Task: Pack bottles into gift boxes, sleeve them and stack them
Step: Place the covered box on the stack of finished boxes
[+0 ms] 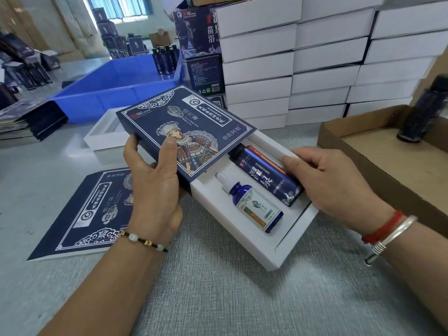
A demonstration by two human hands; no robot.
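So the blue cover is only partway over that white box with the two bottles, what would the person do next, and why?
Probably slide the blue sleeve further along the white tray. The left hand grips the sleeve, the right hand steadies the tray's far side, and both the dropper bottle and the tall bottle already lie in their slots, mostly uncovered.

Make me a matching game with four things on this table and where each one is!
Things:
1. small blue dropper bottle
2. dark blue printed cardboard sleeve
3. big blue plastic bin
4. dark bottle standing upright

Places:
A. in the brown cardboard tray
B. held in the left hand
C. lying in the open white gift box
D. far side of the table, behind the sleeve

Pairs: 1-C, 2-B, 3-D, 4-A
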